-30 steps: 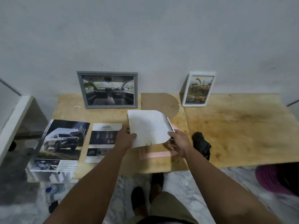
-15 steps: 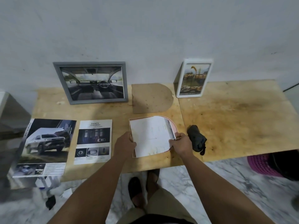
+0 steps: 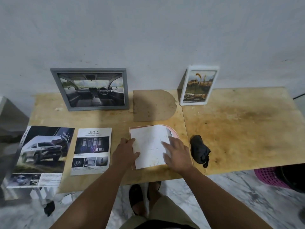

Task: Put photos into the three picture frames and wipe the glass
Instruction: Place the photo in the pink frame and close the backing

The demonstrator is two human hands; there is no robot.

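Note:
A pink arch-shaped frame [image 3: 175, 132] lies flat on the wooden table [image 3: 239, 129] with a white photo sheet [image 3: 149, 144] laid face down in it. My left hand [image 3: 125, 150] holds the sheet's left edge with curled fingers. Spread flat, my right hand [image 3: 177, 153] presses on the sheet's right side. A brown arch-shaped backing board [image 3: 152, 105] lies just behind the frame. A grey frame [image 3: 90, 89] with a car-interior photo and a white frame [image 3: 197, 85] with a yellow photo lean against the wall. A black cloth [image 3: 199, 151] lies to the right of my right hand.
Two printed car brochures, a large one [image 3: 42, 154] and a smaller "Safety" one [image 3: 91, 150], lie on the table's left part. A pink basket [image 3: 270, 176] stands on the floor at the right. My feet [image 3: 143, 197] are under the table edge.
The sheet came down from the air into the pink frame. My right hand let go of its edge and moved onto its top, now flat on it.

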